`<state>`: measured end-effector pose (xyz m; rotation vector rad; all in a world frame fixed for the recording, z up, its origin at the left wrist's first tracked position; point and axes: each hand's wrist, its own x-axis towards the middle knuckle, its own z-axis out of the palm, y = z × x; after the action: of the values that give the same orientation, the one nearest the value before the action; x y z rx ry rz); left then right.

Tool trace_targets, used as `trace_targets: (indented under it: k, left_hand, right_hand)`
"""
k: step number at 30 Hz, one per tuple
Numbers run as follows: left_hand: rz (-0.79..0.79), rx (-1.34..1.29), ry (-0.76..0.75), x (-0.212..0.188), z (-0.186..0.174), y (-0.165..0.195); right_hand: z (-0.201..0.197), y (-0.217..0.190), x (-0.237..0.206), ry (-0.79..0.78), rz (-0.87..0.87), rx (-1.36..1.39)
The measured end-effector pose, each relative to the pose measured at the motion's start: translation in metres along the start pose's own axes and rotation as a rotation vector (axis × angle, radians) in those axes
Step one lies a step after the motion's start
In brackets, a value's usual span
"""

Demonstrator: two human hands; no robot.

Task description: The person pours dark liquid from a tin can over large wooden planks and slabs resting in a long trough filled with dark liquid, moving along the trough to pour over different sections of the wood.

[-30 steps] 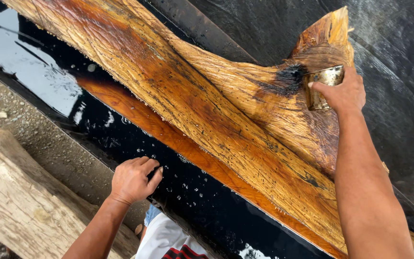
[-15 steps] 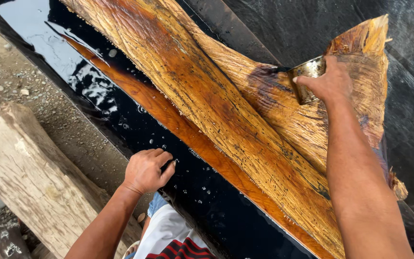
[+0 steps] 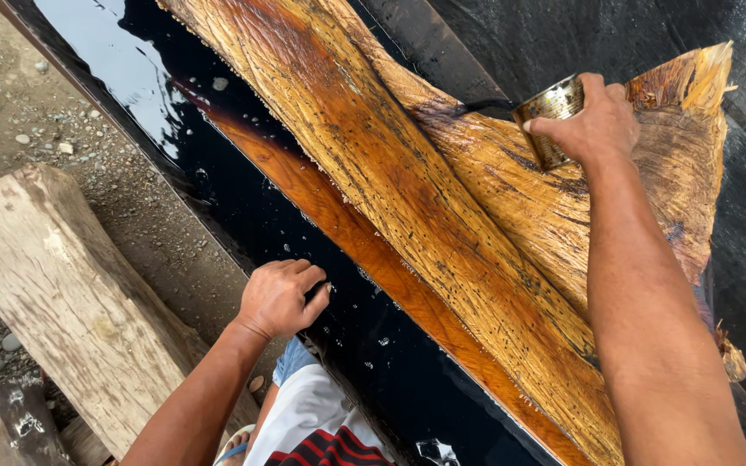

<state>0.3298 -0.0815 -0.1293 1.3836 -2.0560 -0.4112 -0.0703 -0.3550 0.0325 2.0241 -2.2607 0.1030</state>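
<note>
Golden, fibrous bark sheet (image 3: 442, 216) lies slanting across a black-lined trough (image 3: 243, 216), its lower edge dipped in dark liquid. Our right hand (image 3: 593, 125) has its fingers wrapped firmly around a small metal can (image 3: 550, 108), tipped toward the sheet near its upper end, where a dark wet streak shows on the fibres. Our left hand (image 3: 278, 298) rests on the trough's near rim, fingers curled loosely and holding nothing — just steadying us.

To do this well, we judge it best to keep the can low and close to the sheet, tilt it gently, and let the liquid run along the grain rather than splash; the braced left hand helps keep the pour even.

On edges: the sheet's far end is ragged and curls upward, so liquid may run off there onto the black lining. The near rim sits just beside our knees and clothing. To the left lies gravel ground (image 3: 36, 95) and a pale timber block (image 3: 71, 302), well apart from the trough — open room for stepping sideways along its length.
</note>
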Motion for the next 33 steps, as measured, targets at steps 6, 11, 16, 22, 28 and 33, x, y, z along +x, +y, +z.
trace_targets:
  k: [6, 11, 16, 22, 28, 33]
  left_hand:
    - [-0.001, 0.005, -0.002, -0.001, 0.0, 0.0]
    - [0.025, -0.004, 0.021, -0.004, -0.001, -0.002]
    - [0.037, 0.012, 0.03, -0.003, -0.003, 0.004]
    - [0.041, 0.012, 0.047, -0.003, -0.005, 0.019]
    - [-0.065, 0.143, -0.049, -0.025, 0.013, 0.025]
    - [0.173, 0.25, -0.282, -0.029, 0.032, -0.014]
  right_hand:
    - [0.003, 0.043, -0.015, -0.127, 0.158, -0.144]
    - [0.003, 0.11, -0.047, -0.053, 0.226, -0.302]
    - [-0.007, 0.162, -0.111, 0.135, 0.232, -0.197]
    - [-0.034, 0.159, -0.24, 0.272, 0.281, 0.769]
    - [-0.034, 0.117, -0.404, 0.326, 0.272, 1.096]
    - [-0.028, 0.103, -0.493, 0.149, 0.301, 0.785]
